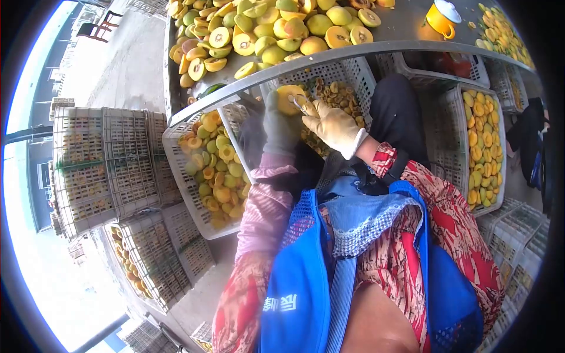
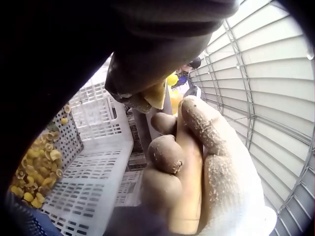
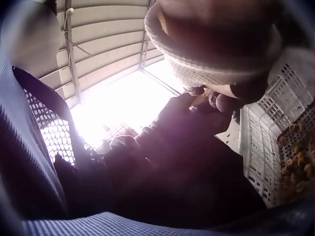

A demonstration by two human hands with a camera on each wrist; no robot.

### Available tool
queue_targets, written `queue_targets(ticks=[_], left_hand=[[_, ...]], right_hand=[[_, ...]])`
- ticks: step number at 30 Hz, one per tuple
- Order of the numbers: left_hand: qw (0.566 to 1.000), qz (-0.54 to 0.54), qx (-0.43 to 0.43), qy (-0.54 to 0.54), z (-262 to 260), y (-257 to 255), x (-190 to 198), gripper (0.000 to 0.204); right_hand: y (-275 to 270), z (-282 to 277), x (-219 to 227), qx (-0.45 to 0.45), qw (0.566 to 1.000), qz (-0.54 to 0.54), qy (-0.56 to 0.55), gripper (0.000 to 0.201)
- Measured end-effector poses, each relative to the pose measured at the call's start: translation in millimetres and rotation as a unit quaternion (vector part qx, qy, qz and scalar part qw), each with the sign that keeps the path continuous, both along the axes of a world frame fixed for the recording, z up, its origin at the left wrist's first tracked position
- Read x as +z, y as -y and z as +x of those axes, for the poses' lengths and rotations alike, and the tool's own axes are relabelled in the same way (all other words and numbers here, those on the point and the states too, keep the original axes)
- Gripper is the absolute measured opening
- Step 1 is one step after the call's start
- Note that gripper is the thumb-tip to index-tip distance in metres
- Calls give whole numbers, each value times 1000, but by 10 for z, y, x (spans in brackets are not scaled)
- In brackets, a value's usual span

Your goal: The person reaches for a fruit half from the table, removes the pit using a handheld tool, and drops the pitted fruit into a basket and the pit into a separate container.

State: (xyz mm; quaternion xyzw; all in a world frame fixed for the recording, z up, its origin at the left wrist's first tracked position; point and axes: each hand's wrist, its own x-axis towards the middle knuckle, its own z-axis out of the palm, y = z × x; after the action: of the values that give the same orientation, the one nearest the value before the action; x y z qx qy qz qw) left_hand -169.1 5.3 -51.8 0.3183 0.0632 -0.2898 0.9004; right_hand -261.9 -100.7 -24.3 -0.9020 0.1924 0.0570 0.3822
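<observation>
Between the knees, the left hand (image 1: 281, 126) in a greyish glove grips a yellow fruit half (image 1: 290, 99). The right hand (image 1: 335, 125), in a pale glove, holds a small metal-tipped tool (image 1: 303, 106) against the fruit. The left wrist view shows the right hand (image 2: 221, 172) with its fingers curled round a wooden handle (image 2: 188, 191), and part of the fruit (image 2: 156, 94) under the dark left hand (image 2: 157, 54). Seen from the right wrist, the right fingers (image 3: 226, 101) are partly hidden by the cuff. Below the hands, a crate (image 1: 360, 73) holds small fruit pieces (image 1: 338, 97).
A metal-edged table (image 1: 376, 48) carries heaped fruit halves (image 1: 273, 26) and a yellow mug (image 1: 440, 22). Crates of fruit stand at the left (image 1: 203, 226) and right (image 1: 499, 159) of the legs. Stacked crates (image 1: 106, 170) stand farther left.
</observation>
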Motion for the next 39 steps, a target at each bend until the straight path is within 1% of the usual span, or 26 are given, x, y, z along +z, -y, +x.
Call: queue_targets(ticks=[1,2,4,5,8,9,11,14,16,18,19,20,23,26,27,29,30,32,33,35,36,37,38,39], left_hand=[[994,70,19,80,27,-11,-142,36],[977,139,38,160,96,-24,-371,37],[945,215,66,237,133,0,-480,39],[942,224,75,236,138,6,-533,40],[940,255,125,191,126,87,-501,42],[938,267,144,168,109,91,-496,43],[930,288,135,185,101,89,-516,45],[923,297,138,202,124,91,-619,46],[916,309,143,214,140,83,-660,46],[904,328,148,232,168,75,-709,44],[899,334,152,240,179,75,-746,42],[894,339,155,249,189,75,-779,41],[888,355,120,268,175,79,-752,36],[863,377,77,327,145,99,-676,31],[854,368,67,363,142,117,-564,30],[843,384,28,375,131,80,-467,31],[837,392,9,381,125,60,-418,33],[897,350,-18,271,78,112,-181,35],[920,326,-32,214,62,115,-120,36],[959,258,-77,85,30,83,-102,34],[970,220,-98,20,32,76,-99,33],[980,156,-118,-36,62,44,-198,32],[963,221,-110,104,104,7,-410,33],[923,282,-98,242,151,-18,-660,34]], right_hand=[[1,21,98,5,1000,-9,-23,49],[-2,52,79,7,1000,-2,-26,49],[25,134,22,11,999,9,-30,48],[8,145,-139,8,999,-27,16,44],[-5,187,-220,17,1000,-2,16,44],[-25,186,-172,19,1000,13,-12,45],[-26,208,-59,24,997,41,-63,47],[5,236,-415,70,997,27,-19,47],[32,262,-416,114,993,21,-11,46],[54,268,-364,116,992,40,-28,46],[56,268,-167,95,992,62,-51,45],[57,267,-63,75,991,85,-72,45],[97,257,-164,83,991,67,-82,45],[156,256,-201,69,992,92,-60,47],[185,256,-256,107,994,32,-20,47],[223,228,-390,186,977,-88,57,47],[263,229,-309,138,989,-34,29,46],[332,249,-67,41,996,75,-25,44],[366,274,-297,28,998,49,-4,44],[446,295,-636,51,994,34,91,47],[444,284,-534,-1,992,101,74,49],[441,273,-419,-58,982,166,62,50],[397,238,-386,-56,984,158,56,51],[371,210,-362,-54,986,149,50,51]])
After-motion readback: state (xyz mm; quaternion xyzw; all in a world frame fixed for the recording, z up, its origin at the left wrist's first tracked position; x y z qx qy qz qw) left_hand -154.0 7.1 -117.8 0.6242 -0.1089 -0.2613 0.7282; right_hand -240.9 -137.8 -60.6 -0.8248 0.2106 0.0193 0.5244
